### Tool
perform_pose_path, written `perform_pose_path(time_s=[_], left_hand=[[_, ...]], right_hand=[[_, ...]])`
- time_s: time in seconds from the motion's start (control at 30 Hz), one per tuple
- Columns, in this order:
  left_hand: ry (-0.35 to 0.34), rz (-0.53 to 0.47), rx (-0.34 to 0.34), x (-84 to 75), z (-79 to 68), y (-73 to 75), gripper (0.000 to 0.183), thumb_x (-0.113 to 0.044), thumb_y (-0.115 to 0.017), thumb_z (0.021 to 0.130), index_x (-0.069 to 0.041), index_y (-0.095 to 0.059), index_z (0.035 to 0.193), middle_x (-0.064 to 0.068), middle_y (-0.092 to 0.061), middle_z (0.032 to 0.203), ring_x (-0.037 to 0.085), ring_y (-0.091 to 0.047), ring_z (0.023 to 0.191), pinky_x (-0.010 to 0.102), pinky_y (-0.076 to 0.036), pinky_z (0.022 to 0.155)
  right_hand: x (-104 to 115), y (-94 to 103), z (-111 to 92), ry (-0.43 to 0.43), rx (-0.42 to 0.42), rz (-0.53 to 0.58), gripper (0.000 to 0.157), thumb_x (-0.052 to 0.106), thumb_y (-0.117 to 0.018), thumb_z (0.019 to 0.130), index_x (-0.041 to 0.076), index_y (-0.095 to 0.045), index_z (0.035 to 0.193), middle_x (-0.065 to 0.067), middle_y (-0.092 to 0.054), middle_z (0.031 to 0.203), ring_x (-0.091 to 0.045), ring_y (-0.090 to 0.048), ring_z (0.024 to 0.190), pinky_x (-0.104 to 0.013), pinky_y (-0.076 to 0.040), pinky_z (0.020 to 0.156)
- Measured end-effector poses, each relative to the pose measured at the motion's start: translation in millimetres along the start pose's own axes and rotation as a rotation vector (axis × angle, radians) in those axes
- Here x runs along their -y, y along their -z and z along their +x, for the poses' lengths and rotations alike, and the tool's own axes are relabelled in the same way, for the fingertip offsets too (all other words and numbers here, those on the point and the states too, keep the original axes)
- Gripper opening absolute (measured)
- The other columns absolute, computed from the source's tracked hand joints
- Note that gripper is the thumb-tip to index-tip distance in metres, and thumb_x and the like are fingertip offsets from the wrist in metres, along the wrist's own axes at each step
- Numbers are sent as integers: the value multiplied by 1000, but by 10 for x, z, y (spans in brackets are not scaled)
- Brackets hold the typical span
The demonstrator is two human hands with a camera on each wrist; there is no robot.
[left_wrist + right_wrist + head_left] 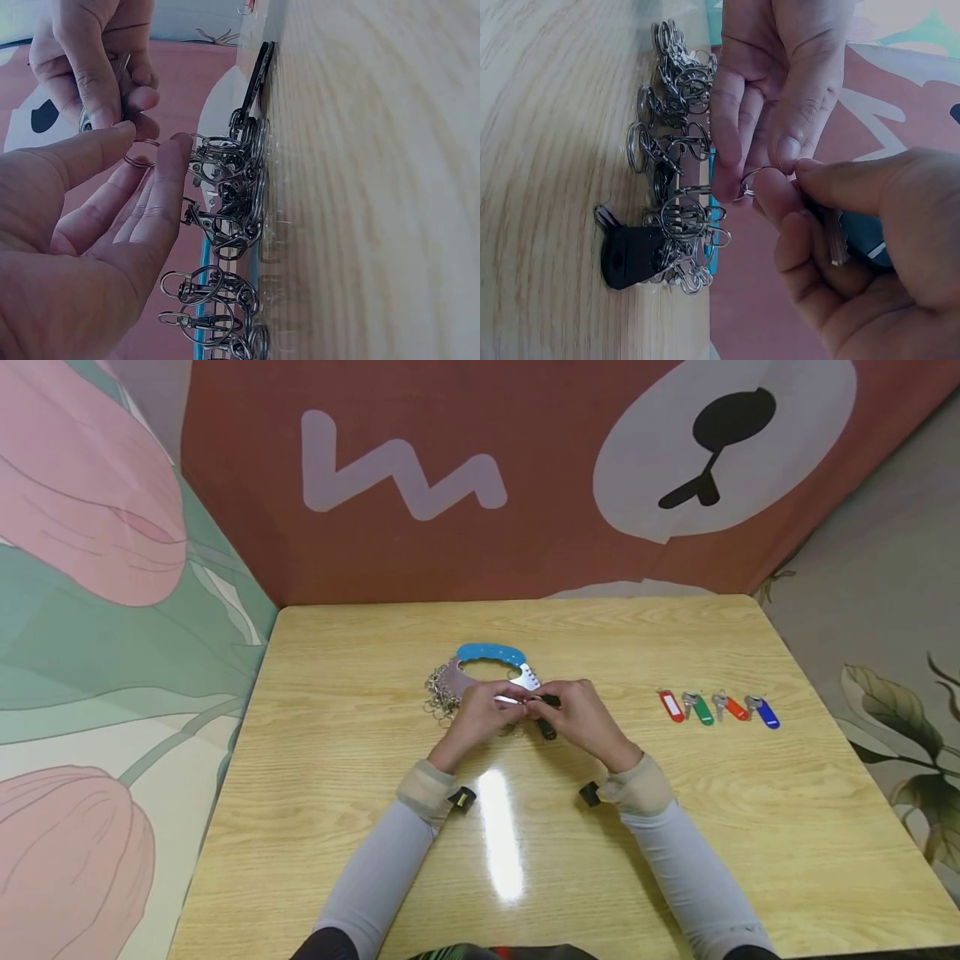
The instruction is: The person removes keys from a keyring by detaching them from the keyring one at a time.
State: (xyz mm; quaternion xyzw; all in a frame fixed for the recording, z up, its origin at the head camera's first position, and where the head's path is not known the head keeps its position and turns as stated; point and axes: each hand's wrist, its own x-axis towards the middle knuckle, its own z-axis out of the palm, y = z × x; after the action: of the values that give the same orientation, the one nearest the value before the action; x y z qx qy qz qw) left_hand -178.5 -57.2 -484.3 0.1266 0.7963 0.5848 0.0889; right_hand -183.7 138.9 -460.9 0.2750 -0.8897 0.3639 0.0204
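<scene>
My left hand [486, 708] pinches a thin split ring [141, 155] between thumb and fingertips. From the other side my right hand [581, 714] meets it, thumb and index fingertip right at the ring. A key [836, 234] with a dark tag [868, 238] is held in the curled fingers of the right hand, partly hidden by them. Just beyond both hands lies a curved metal key holder with a blue handle [491, 652], hung with many split rings and clasps [221, 161]. A black tag [634, 256] hangs from one clasp, below the right hand.
On the right of the wooden table [337, 827], a red tag [671, 705], a green tag [702, 710], an orange-red tag [737, 708] and a blue tag [767, 713] lie in a row, with silver keys among them. A printed cloth wall [450, 560] stands behind the table.
</scene>
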Motion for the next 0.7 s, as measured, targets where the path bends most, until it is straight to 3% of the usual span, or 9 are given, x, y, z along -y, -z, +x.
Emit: perform_pose_path(time_s=[0.23, 0.4, 0.7], left_hand=[[2, 67, -18, -7, 3, 7, 21, -5, -79, 95, 0, -78, 115, 16, -78, 116, 28, -79, 102, 24, -63, 83], [0, 61, -19, -6, 0, 10, 20, -4, -79, 94, 1, -78, 114, 17, -79, 113, 28, -79, 99, 24, -63, 79], [14, 60, -16, -12, -8, 21, 20, -6, -82, 92, -2, -80, 112, 14, -80, 110, 25, -80, 94, 24, -63, 76]], right_hand=[[8, -33, -8, -1, -6, 24, 5, 8, -79, 96, 3, -81, 96, -5, -77, 84, -16, -58, 65, -24, -47, 61], [-18, -65, -9, -7, -35, 23, 8, 10, -77, 98, 4, -81, 94, -3, -77, 81, -14, -60, 64, -26, -50, 62], [-31, -105, -3, -107, -64, 1, 13, 13, -76, 98, 7, -80, 87, 0, -76, 76, -11, -59, 64, -30, -49, 64]])
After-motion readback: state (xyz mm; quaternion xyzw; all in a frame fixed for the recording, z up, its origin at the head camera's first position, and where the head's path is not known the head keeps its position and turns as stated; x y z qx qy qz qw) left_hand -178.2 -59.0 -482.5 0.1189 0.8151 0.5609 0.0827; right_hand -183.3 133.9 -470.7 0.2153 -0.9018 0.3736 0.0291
